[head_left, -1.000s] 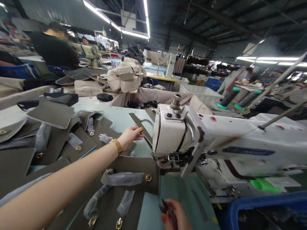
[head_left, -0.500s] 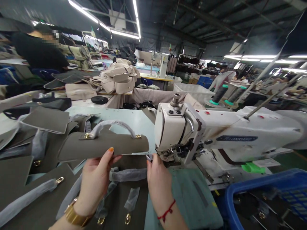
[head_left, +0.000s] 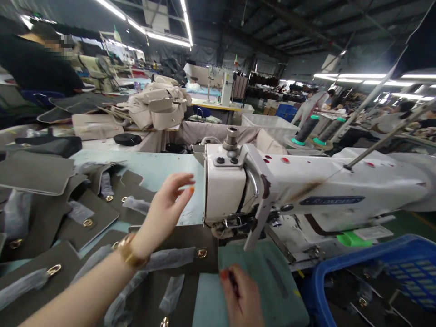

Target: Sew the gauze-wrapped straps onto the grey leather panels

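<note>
My left hand (head_left: 168, 204) is raised over the pale table beside the sewing machine head (head_left: 225, 190), fingers stretched out and apart, holding nothing. Lower down, my right hand (head_left: 242, 297) is closed above the green pad (head_left: 272, 272), fingers curled round a small dark tool (head_left: 235, 284) mostly hidden in the palm. Under my left forearm lies a dark taupe bag panel (head_left: 184, 236). A plastic-wrapped strap (head_left: 170, 259) with a gold ring rests on it. Behind the machine head, part of a grey piece with a wrapped handle (head_left: 209, 141) shows.
Several taupe panels (head_left: 37, 170) with wrapped handles cover the table's left side. A blue basket (head_left: 316, 277) of similar pieces stands at the right. Thread cones (head_left: 306, 129) rise behind the machine. Beige bag parts (head_left: 163, 106) are heaped beyond, and a person (head_left: 34, 63) sits far left.
The taupe flap with the wrapped handle has left my hands. My left hand has opened and moved up and right; my right hand has drawn back toward me. The view has shifted slightly.
</note>
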### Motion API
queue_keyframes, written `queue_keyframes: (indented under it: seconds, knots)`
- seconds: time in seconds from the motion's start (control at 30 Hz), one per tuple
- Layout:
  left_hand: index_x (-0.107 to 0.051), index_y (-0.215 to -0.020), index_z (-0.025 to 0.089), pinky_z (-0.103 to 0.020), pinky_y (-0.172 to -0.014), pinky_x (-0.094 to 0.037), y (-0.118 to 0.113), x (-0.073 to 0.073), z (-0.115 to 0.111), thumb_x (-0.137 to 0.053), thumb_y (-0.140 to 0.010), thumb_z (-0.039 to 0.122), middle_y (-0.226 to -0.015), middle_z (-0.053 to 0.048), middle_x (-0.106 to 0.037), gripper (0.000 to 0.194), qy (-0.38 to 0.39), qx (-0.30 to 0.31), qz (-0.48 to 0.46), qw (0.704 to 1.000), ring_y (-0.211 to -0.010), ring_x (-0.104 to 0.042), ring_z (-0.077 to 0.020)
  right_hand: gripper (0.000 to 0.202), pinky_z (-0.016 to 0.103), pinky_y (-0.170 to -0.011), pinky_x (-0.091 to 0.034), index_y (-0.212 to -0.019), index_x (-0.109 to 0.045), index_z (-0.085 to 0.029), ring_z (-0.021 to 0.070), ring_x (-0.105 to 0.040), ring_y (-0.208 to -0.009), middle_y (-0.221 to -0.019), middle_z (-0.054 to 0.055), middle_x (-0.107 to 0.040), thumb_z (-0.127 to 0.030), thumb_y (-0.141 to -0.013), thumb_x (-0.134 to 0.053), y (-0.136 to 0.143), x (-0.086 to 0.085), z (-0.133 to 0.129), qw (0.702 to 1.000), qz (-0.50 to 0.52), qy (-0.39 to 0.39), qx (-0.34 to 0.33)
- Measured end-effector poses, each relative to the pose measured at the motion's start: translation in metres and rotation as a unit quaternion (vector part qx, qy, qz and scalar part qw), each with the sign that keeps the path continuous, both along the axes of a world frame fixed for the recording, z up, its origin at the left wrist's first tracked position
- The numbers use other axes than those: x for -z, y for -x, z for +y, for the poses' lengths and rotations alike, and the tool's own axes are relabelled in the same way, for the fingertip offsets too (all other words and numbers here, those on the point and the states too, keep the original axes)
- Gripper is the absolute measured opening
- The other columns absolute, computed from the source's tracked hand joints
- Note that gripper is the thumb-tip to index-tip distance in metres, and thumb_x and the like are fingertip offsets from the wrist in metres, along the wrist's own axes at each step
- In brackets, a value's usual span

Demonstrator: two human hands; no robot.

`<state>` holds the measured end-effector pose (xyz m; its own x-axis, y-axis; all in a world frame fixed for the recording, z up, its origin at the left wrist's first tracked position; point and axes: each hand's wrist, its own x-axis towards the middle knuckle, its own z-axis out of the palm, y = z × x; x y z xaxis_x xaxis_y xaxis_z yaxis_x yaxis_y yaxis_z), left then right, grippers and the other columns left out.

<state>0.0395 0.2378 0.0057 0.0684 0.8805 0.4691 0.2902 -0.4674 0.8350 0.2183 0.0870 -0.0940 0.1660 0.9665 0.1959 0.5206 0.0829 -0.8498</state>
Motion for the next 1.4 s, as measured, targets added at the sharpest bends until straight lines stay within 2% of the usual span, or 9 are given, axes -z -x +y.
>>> queue_keyframes:
  seconds: [0.07, 0.17, 0.23, 0.3, 0.43, 0.6, 0.73, 1.1, 1.4]
  knots:
    - [-0.061, -0.1, 0.028, -0.03, -0.085, -0.051, 0.027, 0.034, -0.059, -0.052, -0.086, 0.019, -0.105, -0.003, -0.066, 0.019, -0.051, 0.016, 0.12, 0.991, -0.097, -0.063, -0.0202, 0.038, 0.02, -0.055, -0.043, -0.066, -0.056, -0.018, 0.0148, -0.056, -0.058, -0.062, 0.003, -0.058, -0.044, -0.092, -0.046, -0.021, 0.011, -0.002, 0.999, 0.028, 0.015, 0.026]
    - [-0.06, -0.114, 0.033, -0.023, -0.083, -0.052, 0.064, 0.095, -0.127, -0.054, -0.084, 0.021, -0.109, 0.001, -0.069, 0.033, -0.108, 0.072, 0.304, 0.944, -0.097, -0.066, -0.0183, 0.034, 0.022, -0.066, -0.047, -0.076, -0.063, -0.017, 0.018, -0.062, -0.072, -0.074, 0.006, -0.064, -0.044, -0.092, -0.048, -0.031, 0.012, 0.004, 0.995, 0.092, 0.04, 0.004]
    - [-0.048, -0.133, 0.028, -0.03, -0.089, -0.051, 0.073, 0.123, -0.141, -0.061, -0.081, 0.034, -0.126, -0.005, -0.063, 0.054, -0.142, 0.036, 0.409, 0.901, -0.112, -0.06, -0.0267, 0.033, 0.022, -0.071, -0.048, -0.083, -0.066, -0.017, 0.0184, -0.063, -0.077, -0.078, 0.007, -0.066, -0.042, -0.093, -0.047, -0.022, 0.005, 0.01, 0.991, 0.127, 0.048, -0.019]
    - [-0.035, -0.143, 0.021, -0.043, -0.097, -0.045, 0.067, 0.134, -0.133, -0.062, -0.078, 0.046, -0.14, -0.013, -0.049, 0.075, -0.143, -0.02, 0.47, 0.87, -0.126, -0.046, -0.0357, 0.033, 0.02, -0.067, -0.046, -0.082, -0.066, -0.017, 0.0165, -0.061, -0.073, -0.075, 0.005, -0.065, -0.039, -0.094, -0.046, -0.008, -0.003, 0.017, 0.989, 0.139, 0.043, -0.037]
    - [-0.027, -0.146, 0.018, -0.057, -0.104, -0.031, 0.043, 0.115, -0.086, -0.056, -0.082, 0.048, -0.154, -0.018, -0.023, 0.077, -0.132, -0.041, 0.481, 0.866, -0.139, -0.019, -0.0413, 0.034, 0.019, -0.053, -0.036, -0.073, -0.064, -0.016, 0.0116, -0.049, -0.057, -0.063, 0.0, -0.059, -0.037, -0.094, -0.047, 0.013, -0.011, 0.024, 0.99, 0.134, 0.02, -0.046]
    - [-0.051, -0.132, 0.03, -0.049, -0.107, -0.028, 0.027, 0.069, -0.052, -0.059, -0.079, 0.055, -0.131, -0.007, -0.058, 0.059, -0.165, 0.099, 0.481, 0.856, -0.123, -0.046, -0.032, 0.035, 0.019, -0.053, -0.033, -0.072, -0.063, -0.014, 0.0108, -0.047, -0.058, -0.063, 0.0, -0.058, -0.036, -0.094, -0.047, 0.018, -0.01, 0.024, 0.988, 0.148, 0.036, -0.039]
    - [-0.054, -0.129, 0.033, -0.041, -0.094, -0.037, 0.023, 0.048, -0.051, -0.052, -0.084, 0.056, -0.126, -0.003, -0.062, 0.05, -0.124, 0.138, 0.513, 0.838, -0.113, -0.052, -0.0277, 0.04, 0.02, -0.051, -0.027, -0.062, -0.055, -0.014, 0.0096, -0.039, -0.055, -0.056, -0.003, -0.046, -0.038, -0.093, -0.047, 0.017, -0.006, 0.025, 0.985, 0.161, 0.059, -0.026]
    - [-0.063, -0.116, 0.034, -0.039, -0.088, -0.037, 0.023, 0.05, -0.047, -0.056, -0.082, 0.055, -0.112, -0.002, -0.07, 0.04, -0.136, 0.131, 0.488, 0.852, -0.104, -0.056, -0.027, 0.043, 0.021, -0.051, -0.024, -0.058, -0.048, -0.015, 0.0088, -0.031, -0.055, -0.057, -0.004, -0.033, -0.042, -0.091, -0.047, 0.013, -0.009, 0.031, 0.977, 0.184, 0.105, -0.028]
    - [-0.063, -0.115, 0.026, -0.041, -0.088, -0.045, 0.017, 0.032, -0.042, -0.052, -0.087, 0.042, -0.108, -0.005, -0.07, 0.033, -0.086, 0.129, 0.465, 0.872, -0.108, -0.057, -0.0287, 0.04, 0.022, -0.051, -0.027, -0.066, -0.06, -0.013, 0.0105, -0.038, -0.055, -0.056, -0.003, -0.04, -0.044, -0.09, -0.05, 0.013, -0.002, 0.042, 0.979, 0.18, 0.096, -0.008]
